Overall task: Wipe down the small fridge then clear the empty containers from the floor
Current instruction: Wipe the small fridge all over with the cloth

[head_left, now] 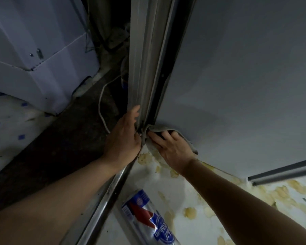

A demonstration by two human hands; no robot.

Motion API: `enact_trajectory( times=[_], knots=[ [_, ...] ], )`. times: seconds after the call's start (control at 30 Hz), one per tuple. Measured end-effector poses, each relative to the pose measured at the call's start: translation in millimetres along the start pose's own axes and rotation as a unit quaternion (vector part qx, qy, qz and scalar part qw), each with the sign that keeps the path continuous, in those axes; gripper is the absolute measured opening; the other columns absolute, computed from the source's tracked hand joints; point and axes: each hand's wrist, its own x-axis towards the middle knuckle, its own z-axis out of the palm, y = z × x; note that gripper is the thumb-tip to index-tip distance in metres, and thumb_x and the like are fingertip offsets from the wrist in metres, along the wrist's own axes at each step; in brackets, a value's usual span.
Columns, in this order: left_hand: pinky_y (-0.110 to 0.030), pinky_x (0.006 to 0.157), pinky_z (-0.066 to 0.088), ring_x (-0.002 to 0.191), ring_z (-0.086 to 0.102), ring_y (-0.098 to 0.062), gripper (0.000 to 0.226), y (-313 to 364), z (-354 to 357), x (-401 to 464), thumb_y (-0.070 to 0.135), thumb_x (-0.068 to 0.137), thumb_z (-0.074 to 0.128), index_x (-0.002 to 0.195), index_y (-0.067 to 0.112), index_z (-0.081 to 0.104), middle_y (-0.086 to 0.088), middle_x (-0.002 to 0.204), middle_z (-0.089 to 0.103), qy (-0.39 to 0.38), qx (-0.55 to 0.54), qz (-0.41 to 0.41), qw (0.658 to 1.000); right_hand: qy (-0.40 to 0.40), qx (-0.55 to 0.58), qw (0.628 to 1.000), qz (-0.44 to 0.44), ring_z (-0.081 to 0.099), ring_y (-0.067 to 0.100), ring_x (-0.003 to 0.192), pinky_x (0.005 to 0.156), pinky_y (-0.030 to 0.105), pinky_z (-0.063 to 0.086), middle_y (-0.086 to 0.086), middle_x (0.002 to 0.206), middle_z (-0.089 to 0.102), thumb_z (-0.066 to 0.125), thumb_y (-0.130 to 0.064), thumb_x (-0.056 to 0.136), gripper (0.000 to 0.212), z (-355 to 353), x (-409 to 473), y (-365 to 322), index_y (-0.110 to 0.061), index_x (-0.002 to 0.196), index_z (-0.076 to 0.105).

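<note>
While right grip [173,149] presses cloth [159,128] flat-fingered on fridge [237,68] | left grip [124,138] released | can [148,220] label blurred

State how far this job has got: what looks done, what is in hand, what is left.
Done: nothing clearly; no wiped patch can be told. In hand: the right hand presses a grey cloth low on the fridge, the left hand resting on the door edge. Left: a can lies on the stained floor.
</note>
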Motion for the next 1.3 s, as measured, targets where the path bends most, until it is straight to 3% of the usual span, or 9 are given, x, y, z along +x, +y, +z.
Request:
enact_trajectory(
  times=[0.37,0.53,0.63,0.83,0.9,1.0,1.1,1.2,1.3],
  knots=[
    [-0.025,0.104,0.034,0.135,0.036,-0.016,0.072,16.3,2.6,1.2,-0.003,0.084,0.049,0.146,0.02,0.02,-0.002,0.15,0.031,-0.059,0.037,0.027,0.997,-0.076,-0.011,0.997,-0.032,0.014,0.032,0.136,0.106,0.041,0.029,0.002,0.156,0.0,0.057,-0.021,0.084,0.073,0.8,-6.4,-4.9,-0.024,0.148,0.022],
    [-0.026,0.107,0.031,0.135,0.035,-0.017,0.077,22.7,9.2,-1.8,-0.002,0.085,0.049,0.148,0.023,0.013,-0.004,0.152,0.026,-0.072,0.028,0.028,0.997,0.078,0.013,0.993,0.086,0.042,0.026,0.106,0.079,0.037,0.044,-0.001,0.136,0.039,0.046,-0.019,0.078,0.05,-17.9,-48.9,23.6,-0.027,0.126,0.059],
    [-0.037,0.112,0.031,0.14,0.027,-0.016,0.083,28.1,21.2,-4.1,-0.004,0.086,0.05,0.149,0.026,0.005,0.0,0.156,0.018,-0.092,0.012,0.0,0.996,0.126,0.032,0.984,0.123,0.04,0.028,0.105,0.08,0.04,0.041,0.003,0.134,0.038,0.047,-0.017,0.084,0.049,-3.6,-66.5,29.6,-0.02,0.133,0.052],
    [-0.034,0.111,0.031,0.14,0.027,-0.018,0.087,36.8,33.4,-7.7,-0.002,0.085,0.051,0.15,0.021,-0.002,0.0,0.157,0.011,-0.088,-0.007,0.0,0.996,-0.131,0.045,0.99,0.031,0.02,0.029,0.133,0.107,0.042,0.028,0.001,0.148,0.008,0.051,-0.024,0.089,0.07,26.7,-70.0,9.8,-0.022,0.15,0.016],
    [-0.031,0.113,0.028,0.142,0.023,-0.017,0.088,35.6,35.5,-11.0,-0.002,0.085,0.05,0.15,0.02,-0.005,-0.001,0.158,0.01,-0.094,0.001,-0.002,0.996,-0.097,0.041,0.993,0.055,0.028,0.028,0.128,0.103,0.041,0.033,0.0,0.146,0.021,0.05,-0.02,0.086,0.065,21.2,-75.3,13.2,-0.022,0.147,0.027],
    [-0.029,0.111,0.03,0.141,0.025,-0.016,0.095,36.0,43.9,-14.1,-0.003,0.083,0.052,0.148,0.025,-0.012,0.0,0.157,0.014,-0.1,-0.023,-0.026,0.994,0.076,0.03,0.988,0.13,0.044,0.029,0.109,0.086,0.041,0.037,0.001,0.134,0.041,0.045,-0.014,0.084,0.052,13.7,-96.5,28.8,-0.02,0.136,0.048],
    [-0.019,0.097,0.033,0.137,0.032,-0.016,0.1,38.6,55.8,-14.9,0.001,0.084,0.055,0.146,0.03,-0.018,-0.001,0.156,0.019,-0.081,-0.018,-0.055,0.995,0.127,0.037,0.976,0.172,0.04,0.031,0.109,0.09,0.043,0.033,0.002,0.137,0.038,0.034,-0.011,0.091,0.051,23.2,-123.8,43.2,-0.019,0.141,0.04],
    [-0.022,0.095,0.033,0.136,0.032,-0.018,0.102,39.7,60.8,-14.9,0.004,0.084,0.057,0.145,0.03,-0.02,-0.002,0.156,0.018,-0.076,-0.015,-0.071,0.994,0.024,0.01,0.994,0.11,0.039,0.031,0.12,0.095,0.042,0.038,0.0,0.143,0.039,0.033,-0.008,0.079,0.063,32.4,-139.8,42.9,-0.023,0.139,0.043],
    [-0.03,0.109,0.031,0.14,0.027,-0.017,0.103,39.7,59.3,-12.9,0.001,0.084,0.057,0.145,0.03,-0.021,0.001,0.158,0.013,-0.09,-0.031,-0.066,0.993,-0.129,0.012,0.991,0.019,0.026,0.032,0.132,0.104,0.042,0.032,0.001,0.151,0.018,0.028,-0.008,0.08,0.068,39.1,-140.9,36.9,-0.024,0.146,0.03]
  ],
)
